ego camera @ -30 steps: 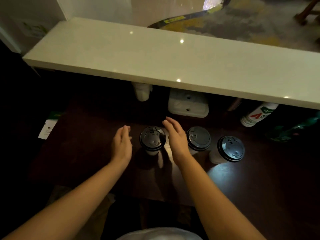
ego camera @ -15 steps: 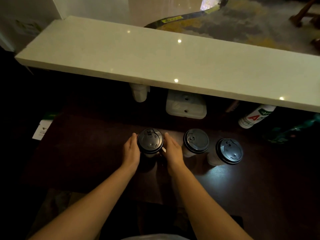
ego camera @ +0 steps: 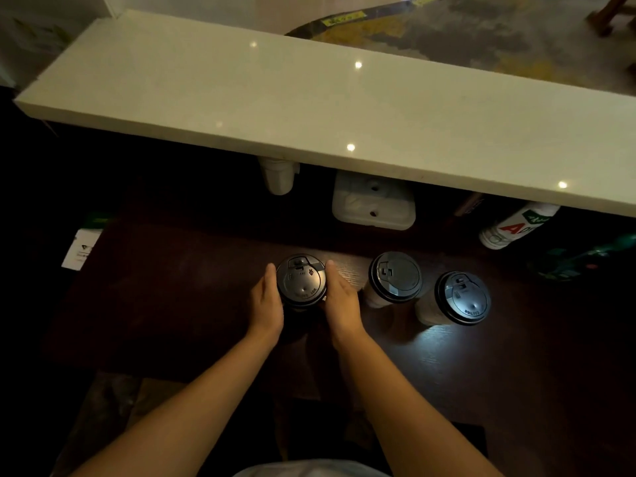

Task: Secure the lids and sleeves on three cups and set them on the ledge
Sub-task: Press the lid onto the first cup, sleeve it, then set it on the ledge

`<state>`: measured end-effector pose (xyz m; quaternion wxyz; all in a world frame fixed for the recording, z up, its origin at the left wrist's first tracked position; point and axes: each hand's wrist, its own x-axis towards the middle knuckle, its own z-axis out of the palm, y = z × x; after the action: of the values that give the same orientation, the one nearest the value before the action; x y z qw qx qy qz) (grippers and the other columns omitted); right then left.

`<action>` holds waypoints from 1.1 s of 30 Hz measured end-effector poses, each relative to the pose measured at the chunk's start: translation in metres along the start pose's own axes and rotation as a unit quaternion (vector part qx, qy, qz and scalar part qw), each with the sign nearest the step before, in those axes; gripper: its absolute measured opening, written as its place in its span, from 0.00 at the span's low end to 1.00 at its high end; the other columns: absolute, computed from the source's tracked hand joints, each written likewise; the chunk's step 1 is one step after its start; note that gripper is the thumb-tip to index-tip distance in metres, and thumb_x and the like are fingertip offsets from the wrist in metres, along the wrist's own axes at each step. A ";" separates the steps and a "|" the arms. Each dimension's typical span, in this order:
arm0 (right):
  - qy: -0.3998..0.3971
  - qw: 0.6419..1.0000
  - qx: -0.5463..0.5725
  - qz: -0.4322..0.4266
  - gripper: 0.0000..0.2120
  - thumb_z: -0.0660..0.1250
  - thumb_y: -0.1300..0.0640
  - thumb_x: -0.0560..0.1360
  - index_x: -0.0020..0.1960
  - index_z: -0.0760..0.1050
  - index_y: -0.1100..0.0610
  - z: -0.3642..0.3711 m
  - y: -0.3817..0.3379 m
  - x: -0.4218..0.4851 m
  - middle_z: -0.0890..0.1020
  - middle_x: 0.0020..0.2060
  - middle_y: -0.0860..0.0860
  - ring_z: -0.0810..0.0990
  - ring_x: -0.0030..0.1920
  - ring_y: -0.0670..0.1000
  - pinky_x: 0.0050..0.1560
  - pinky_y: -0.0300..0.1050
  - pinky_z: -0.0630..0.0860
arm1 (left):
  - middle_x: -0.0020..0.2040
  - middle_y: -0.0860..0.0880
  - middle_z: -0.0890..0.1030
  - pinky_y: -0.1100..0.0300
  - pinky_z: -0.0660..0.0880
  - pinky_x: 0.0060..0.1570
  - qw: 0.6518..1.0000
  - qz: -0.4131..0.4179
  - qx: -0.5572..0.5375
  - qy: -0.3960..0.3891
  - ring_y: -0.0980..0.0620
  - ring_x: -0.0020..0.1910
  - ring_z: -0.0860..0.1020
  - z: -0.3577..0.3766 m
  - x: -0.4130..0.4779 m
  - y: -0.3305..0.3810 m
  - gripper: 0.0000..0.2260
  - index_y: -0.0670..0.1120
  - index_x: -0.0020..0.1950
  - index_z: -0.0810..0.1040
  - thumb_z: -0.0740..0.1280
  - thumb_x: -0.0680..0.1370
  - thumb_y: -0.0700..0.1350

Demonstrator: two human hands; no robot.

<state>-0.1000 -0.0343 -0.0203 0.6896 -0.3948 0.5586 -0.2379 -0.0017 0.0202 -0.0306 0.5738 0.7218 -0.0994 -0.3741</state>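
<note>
Head view showed three lidded cups on the dark table (ego camera: 192, 297) (none on the ledge (ego camera: 309, 108)). Left hand (ego camera: 266, 304) and right hand (ego camera: 340, 301) clasped the leftmost cup (ego camera: 301, 282); two cups (ego camera: 395, 277) (ego camera: 462, 298) stood apart.

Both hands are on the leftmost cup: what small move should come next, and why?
Probably lift the leftmost cup toward the ledge: the left hand and right hand flank it, its lid appears seated, and the ledge holds no cups yet.
</note>
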 end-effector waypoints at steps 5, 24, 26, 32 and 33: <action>0.005 0.998 -0.022 -0.054 0.30 0.61 0.43 0.82 0.55 0.74 0.74 -0.001 0.004 0.009 0.78 0.50 0.74 0.80 0.43 0.61 0.47 0.50 0.75 | 0.52 0.46 0.83 0.46 0.76 0.61 0.995 0.046 0.084 0.025 0.46 0.57 0.80 -0.005 -0.001 -0.005 0.23 0.46 0.54 0.81 0.50 0.83 0.58; -0.307 0.903 -0.298 0.043 0.09 0.75 0.56 0.74 0.50 0.84 0.59 0.038 -0.075 0.078 0.86 0.48 0.56 0.85 0.46 0.51 0.52 0.46 0.82 | 0.76 0.41 0.64 0.43 0.71 0.67 0.994 -0.044 -0.018 0.094 0.43 0.68 0.74 0.046 -0.066 -0.031 0.43 0.44 0.77 0.60 0.46 0.73 0.74; -0.313 0.875 -0.368 0.021 0.10 0.77 0.57 0.72 0.51 0.84 0.60 0.049 -0.080 0.080 0.87 0.51 0.58 0.85 0.50 0.54 0.57 0.49 0.82 | 0.75 0.39 0.64 0.44 0.71 0.67 0.994 -0.081 -0.023 0.076 0.43 0.64 0.76 0.050 -0.072 -0.026 0.36 0.41 0.77 0.59 0.47 0.78 0.65; -0.312 0.855 -0.413 -0.021 0.05 0.78 0.57 0.71 0.43 0.83 0.56 0.062 -0.080 0.076 0.86 0.52 0.57 0.84 0.57 0.56 0.63 0.52 0.80 | 0.78 0.45 0.61 0.45 0.63 0.73 0.990 -0.131 -0.037 0.043 0.44 0.73 0.67 0.048 -0.075 -0.033 0.52 0.49 0.79 0.56 0.45 0.63 0.81; -0.305 0.862 -0.404 -0.034 0.05 0.78 0.57 0.71 0.43 0.83 0.57 0.061 -0.078 0.077 0.86 0.54 0.59 0.84 0.58 0.57 0.64 0.53 0.79 | 0.79 0.46 0.60 0.45 0.62 0.74 0.990 -0.134 -0.026 0.036 0.45 0.74 0.66 0.044 -0.075 -0.034 0.52 0.50 0.79 0.56 0.45 0.63 0.81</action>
<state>-0.0127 -0.1213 0.0020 0.5966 -0.7106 0.3540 0.1175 -0.0927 0.0404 -0.0319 0.5397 0.7267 0.0289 -0.4240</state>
